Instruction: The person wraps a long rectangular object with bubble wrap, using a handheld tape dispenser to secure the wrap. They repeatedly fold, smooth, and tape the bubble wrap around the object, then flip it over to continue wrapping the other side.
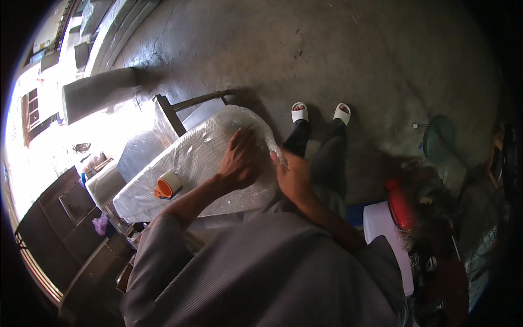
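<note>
The right hand (294, 175) pinches the bubble wrap edge (274, 146); the long bundle (190, 150) extends leftward beneath the left hand (241, 162) (resting, unclenched).

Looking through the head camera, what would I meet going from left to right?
Small purple bundle → tape roll → left hand → right hand pinching bubble wrap → right white slipper → red rounded object → round greenish object.

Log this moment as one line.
left hand: on bubble-wrapped bundle | right hand: gripping gathered wrap | tape roll: on bundle
</note>
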`<state>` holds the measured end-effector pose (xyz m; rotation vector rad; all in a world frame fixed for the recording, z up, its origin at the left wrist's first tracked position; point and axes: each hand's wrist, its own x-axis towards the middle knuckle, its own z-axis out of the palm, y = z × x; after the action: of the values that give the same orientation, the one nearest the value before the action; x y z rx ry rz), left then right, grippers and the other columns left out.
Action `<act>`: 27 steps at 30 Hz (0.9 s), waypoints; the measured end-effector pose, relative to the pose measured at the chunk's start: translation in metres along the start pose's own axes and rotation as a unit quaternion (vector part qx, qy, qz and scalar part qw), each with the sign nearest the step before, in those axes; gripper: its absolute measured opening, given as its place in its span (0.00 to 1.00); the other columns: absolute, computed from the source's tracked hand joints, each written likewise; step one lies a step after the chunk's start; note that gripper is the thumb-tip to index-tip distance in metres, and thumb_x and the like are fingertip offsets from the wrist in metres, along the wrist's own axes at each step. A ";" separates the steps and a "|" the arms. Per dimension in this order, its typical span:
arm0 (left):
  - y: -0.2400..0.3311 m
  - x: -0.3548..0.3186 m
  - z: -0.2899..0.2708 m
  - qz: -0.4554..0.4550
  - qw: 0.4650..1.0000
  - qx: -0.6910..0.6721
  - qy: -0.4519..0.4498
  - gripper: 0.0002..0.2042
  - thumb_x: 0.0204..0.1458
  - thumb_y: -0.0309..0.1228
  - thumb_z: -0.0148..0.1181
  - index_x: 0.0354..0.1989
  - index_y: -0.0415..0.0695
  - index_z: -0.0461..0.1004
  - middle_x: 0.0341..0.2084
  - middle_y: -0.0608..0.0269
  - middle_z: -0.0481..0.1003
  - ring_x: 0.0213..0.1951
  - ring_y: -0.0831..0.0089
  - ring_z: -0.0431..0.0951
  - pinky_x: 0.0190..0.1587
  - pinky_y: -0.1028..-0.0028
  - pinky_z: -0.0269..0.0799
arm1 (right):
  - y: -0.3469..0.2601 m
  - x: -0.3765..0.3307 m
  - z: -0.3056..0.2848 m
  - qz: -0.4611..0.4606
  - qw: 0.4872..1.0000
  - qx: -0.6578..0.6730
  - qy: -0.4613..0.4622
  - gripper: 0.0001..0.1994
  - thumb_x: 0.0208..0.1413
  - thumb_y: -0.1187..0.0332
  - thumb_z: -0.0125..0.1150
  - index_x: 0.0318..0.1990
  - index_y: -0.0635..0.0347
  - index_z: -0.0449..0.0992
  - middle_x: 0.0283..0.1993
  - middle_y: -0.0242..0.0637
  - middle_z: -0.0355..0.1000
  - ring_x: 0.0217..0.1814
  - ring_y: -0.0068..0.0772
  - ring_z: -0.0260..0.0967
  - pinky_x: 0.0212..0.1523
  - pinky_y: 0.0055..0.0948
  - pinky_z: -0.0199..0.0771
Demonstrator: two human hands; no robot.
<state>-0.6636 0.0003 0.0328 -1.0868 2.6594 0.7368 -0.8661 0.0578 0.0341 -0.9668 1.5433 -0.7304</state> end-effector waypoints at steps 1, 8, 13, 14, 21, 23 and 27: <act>-0.001 -0.002 0.002 -0.020 0.999 -0.036 0.020 0.27 0.54 0.39 0.59 0.60 0.33 0.71 0.63 0.37 0.67 0.71 0.40 0.58 0.75 0.44 0.43 | -0.001 -0.001 0.000 -0.005 1.000 0.005 0.010 0.15 0.69 0.61 0.58 0.52 0.62 0.80 0.34 0.52 0.78 0.36 0.53 0.79 0.37 0.36 0.76; 0.023 -0.010 0.021 -0.193 0.970 0.011 0.148 0.37 0.58 0.42 0.55 0.70 0.27 0.56 0.74 0.34 0.46 0.77 0.41 0.39 0.76 0.44 0.28 | -0.016 -0.006 -0.005 0.013 1.000 -0.019 0.002 0.13 0.67 0.66 0.60 0.53 0.64 0.80 0.36 0.56 0.79 0.41 0.56 0.80 0.38 0.37 0.78; 0.014 -0.013 0.020 -0.187 0.953 -0.180 0.157 0.42 0.63 0.49 0.42 0.76 0.27 0.42 0.77 0.33 0.31 0.78 0.42 0.23 0.75 0.47 0.16 | -0.038 -0.016 0.019 -0.039 0.999 -0.027 0.015 0.16 0.68 0.62 0.59 0.55 0.64 0.79 0.35 0.55 0.79 0.33 0.46 0.81 0.38 0.36 0.77; 0.009 -0.014 0.019 -0.160 0.949 -0.213 0.167 0.42 0.64 0.51 0.41 0.76 0.29 0.42 0.78 0.35 0.31 0.78 0.43 0.22 0.75 0.47 0.16 | -0.042 -0.019 0.025 -0.026 0.997 -0.066 0.010 0.16 0.68 0.64 0.59 0.55 0.64 0.79 0.35 0.56 0.78 0.35 0.49 0.80 0.38 0.37 0.77; -0.011 -0.026 0.013 -0.067 0.927 -0.329 0.170 0.38 0.64 0.60 0.38 0.75 0.45 0.59 0.79 0.45 0.30 0.78 0.45 0.19 0.74 0.45 0.13 | -0.046 -0.035 0.064 0.003 0.989 -0.103 -0.103 0.23 0.59 0.78 0.57 0.62 0.74 0.65 0.49 0.71 0.73 0.52 0.68 0.74 0.50 0.50 0.77; -0.014 -0.026 0.010 -0.059 0.934 -0.316 0.157 0.33 0.63 0.59 0.43 0.68 0.49 0.72 0.79 0.45 0.32 0.78 0.45 0.19 0.73 0.43 0.13 | -0.039 -0.041 0.080 0.007 0.987 -0.106 -0.117 0.24 0.59 0.78 0.57 0.61 0.80 0.62 0.57 0.77 0.65 0.61 0.73 0.66 0.61 0.53 0.69; -0.012 -0.027 -0.005 -0.071 0.942 -0.301 0.132 0.28 0.61 0.51 0.53 0.64 0.48 0.75 0.79 0.42 0.39 0.79 0.43 0.24 0.75 0.44 0.22 | -0.026 -0.054 0.106 -0.095 0.972 -0.175 -0.127 0.44 0.56 0.68 0.62 0.68 0.91 0.42 0.71 0.87 0.39 0.78 0.84 0.33 0.78 0.63 0.35</act>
<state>-0.6356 0.0072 0.0416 -1.5980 2.5774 1.5331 -0.7551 0.0980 0.0619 -1.4281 1.3895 -0.4484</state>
